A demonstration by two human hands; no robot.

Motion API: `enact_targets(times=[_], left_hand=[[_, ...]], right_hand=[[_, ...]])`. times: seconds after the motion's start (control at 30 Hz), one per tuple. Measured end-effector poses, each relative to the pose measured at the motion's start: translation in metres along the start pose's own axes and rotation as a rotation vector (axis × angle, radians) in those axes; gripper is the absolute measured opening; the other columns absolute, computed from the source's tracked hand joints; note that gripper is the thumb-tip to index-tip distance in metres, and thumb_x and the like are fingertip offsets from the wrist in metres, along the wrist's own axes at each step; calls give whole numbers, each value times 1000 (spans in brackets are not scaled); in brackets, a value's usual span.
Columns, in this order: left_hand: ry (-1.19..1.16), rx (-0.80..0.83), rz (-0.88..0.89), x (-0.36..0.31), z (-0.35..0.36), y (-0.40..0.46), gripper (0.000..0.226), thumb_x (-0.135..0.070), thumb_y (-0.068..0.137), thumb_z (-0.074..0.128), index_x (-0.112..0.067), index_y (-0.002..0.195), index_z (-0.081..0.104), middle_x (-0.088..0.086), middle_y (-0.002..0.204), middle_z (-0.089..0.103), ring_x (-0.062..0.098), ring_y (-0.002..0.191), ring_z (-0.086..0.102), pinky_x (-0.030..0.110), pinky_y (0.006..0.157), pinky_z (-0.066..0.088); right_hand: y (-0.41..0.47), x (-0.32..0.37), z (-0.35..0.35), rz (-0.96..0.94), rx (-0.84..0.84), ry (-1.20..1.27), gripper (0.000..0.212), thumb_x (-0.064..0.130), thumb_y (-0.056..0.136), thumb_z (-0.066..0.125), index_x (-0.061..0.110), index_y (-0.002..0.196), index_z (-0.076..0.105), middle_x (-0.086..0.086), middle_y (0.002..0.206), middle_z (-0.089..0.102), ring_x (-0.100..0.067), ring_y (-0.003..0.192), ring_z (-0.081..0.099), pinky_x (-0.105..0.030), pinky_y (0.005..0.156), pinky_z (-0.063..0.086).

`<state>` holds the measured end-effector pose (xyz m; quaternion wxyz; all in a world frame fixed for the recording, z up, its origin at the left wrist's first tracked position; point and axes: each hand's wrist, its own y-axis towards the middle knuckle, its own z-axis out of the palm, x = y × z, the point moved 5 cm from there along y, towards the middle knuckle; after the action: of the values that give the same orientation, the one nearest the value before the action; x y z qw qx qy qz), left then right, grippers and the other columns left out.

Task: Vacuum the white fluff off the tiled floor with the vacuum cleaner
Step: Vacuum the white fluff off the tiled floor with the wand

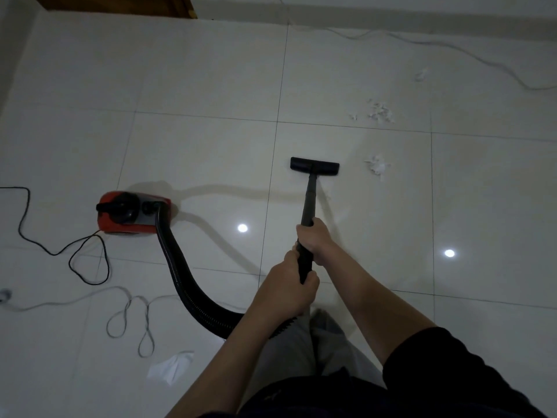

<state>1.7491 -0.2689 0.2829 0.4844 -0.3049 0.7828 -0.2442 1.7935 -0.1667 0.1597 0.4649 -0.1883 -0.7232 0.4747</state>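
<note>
Our left hand (pixel 291 286) grips the lower end of the black wand (pixel 307 212), our right hand (pixel 313 236) wraps it just above. Its floor head (pixel 314 166) sits flat on the tiled floor (pixel 196 86), white fluff (pixel 377 166) near its right, more fluff (pixel 380 111) farther off. Red vacuum cleaner (pixel 132 213) stands left, hose (pixel 187 282) curving back to us.

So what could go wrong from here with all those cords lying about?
The grey cord loops on the floor near the person's feet and might trip them. Pulling the hose could drag the red vacuum cleaner over its black cord. The nozzle may push the nearest fluff aside.
</note>
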Motion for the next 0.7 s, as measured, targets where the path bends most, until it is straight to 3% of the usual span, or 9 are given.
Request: enact_targets(times=[0.2,0.43,0.6,0.7], left_hand=[[-10,-13,-25,10,31,-33,34,-33,95,49,-17,125,44,1,91,61,16,76,63,37,71,57],[-51,-33,-37,24,67,-76,22,-28,94,49,-19,114,47,4,87,59,10,66,54,24,56,44],[-64,-8,-50,37,90,-103,18,-29,92,49,-21,108,46,11,85,64,22,66,63,44,66,56],[-36,-9,-45,46,100,-118,15,-30,92,49,-25,106,44,8,86,63,22,72,63,43,70,55]], right_hand=[[-24,-36,-8,-14,23,-47,44,8,98,45,5,141,38,-9,80,51,-16,51,52,-15,32,39],[-57,-80,-18,-15,36,-126,43,10,99,47,4,141,38,-5,81,49,-13,54,50,-16,32,36],[-77,-113,-20,-10,43,-111,41,9,98,47,3,137,39,-8,82,51,-14,53,51,-17,33,37],[-87,-130,-20,-18,41,-118,41,10,97,47,4,136,40,-9,88,53,-16,57,53,-25,44,41]])
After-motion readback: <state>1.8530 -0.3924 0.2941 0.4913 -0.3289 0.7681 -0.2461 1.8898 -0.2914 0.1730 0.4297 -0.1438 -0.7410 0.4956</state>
